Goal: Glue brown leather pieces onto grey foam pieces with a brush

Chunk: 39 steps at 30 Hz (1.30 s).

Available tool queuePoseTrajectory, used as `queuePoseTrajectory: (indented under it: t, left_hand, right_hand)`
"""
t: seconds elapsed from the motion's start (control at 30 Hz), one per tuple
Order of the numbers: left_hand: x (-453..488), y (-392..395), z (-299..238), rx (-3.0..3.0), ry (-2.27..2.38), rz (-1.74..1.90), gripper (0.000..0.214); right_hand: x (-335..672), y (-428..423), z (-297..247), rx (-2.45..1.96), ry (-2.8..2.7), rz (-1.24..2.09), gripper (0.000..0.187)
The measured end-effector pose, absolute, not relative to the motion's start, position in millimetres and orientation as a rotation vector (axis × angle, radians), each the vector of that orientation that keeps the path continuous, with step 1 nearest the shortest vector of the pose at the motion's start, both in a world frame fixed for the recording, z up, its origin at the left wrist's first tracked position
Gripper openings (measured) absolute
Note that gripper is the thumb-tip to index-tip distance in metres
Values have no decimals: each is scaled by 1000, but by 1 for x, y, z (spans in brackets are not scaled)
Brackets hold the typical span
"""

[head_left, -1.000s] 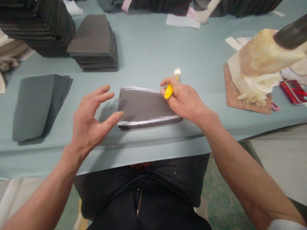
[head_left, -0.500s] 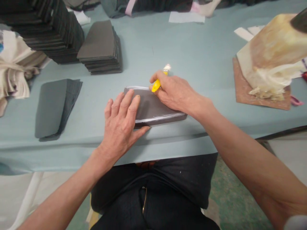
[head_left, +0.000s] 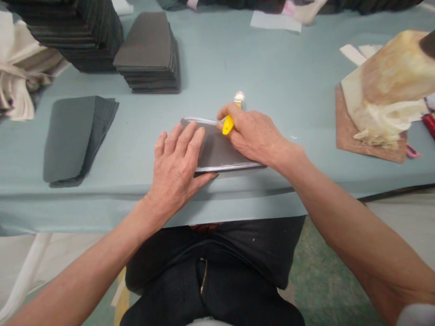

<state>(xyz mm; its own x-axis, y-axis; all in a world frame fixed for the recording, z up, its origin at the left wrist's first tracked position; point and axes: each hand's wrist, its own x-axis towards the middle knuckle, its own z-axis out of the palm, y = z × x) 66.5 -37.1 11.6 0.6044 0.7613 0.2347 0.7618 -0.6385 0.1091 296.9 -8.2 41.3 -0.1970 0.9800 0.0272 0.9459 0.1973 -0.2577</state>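
At the centre of the frame, the left hand (head_left: pixel 178 165) is lying over the left end of a dark stack (head_left: pixel 217 151), fingers slightly spread. The right hand (head_left: pixel 256 133) is gripping a yellow brush (head_left: pixel 228 124), its white tip pointing up the frame. Good handling is probably calling for steady pressure and bristles kept off the dark face. A blue-green worktop (head_left: pixel 210 54) is spreading across; green floor (head_left: pixel 326 262) is showing lower right.
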Motion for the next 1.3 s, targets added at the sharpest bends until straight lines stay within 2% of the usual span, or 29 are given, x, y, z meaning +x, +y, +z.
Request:
queuePoseTrajectory:
  t: [0.4, 0.93, 1.13, 1.3]
  left_hand:
    - [71, -44, 15, -2841, -1380, -398, 82]
    - [72, -50, 15, -2862, -1389, -420, 75]
    - [69, -50, 12, -2823, -1349, -435, 75]
    - [67, -49, 15, -2816, -1373, -445, 84]
  right_hand:
    - [293, -11, 40, -1928, -2180, 276, 35]
    - [294, -14, 32, -1938, -2154, 232, 40]
    - [299, -11, 29, -1887, -2159, 206, 39]
    - [301, -10, 35, -1911, -2223, 235, 39]
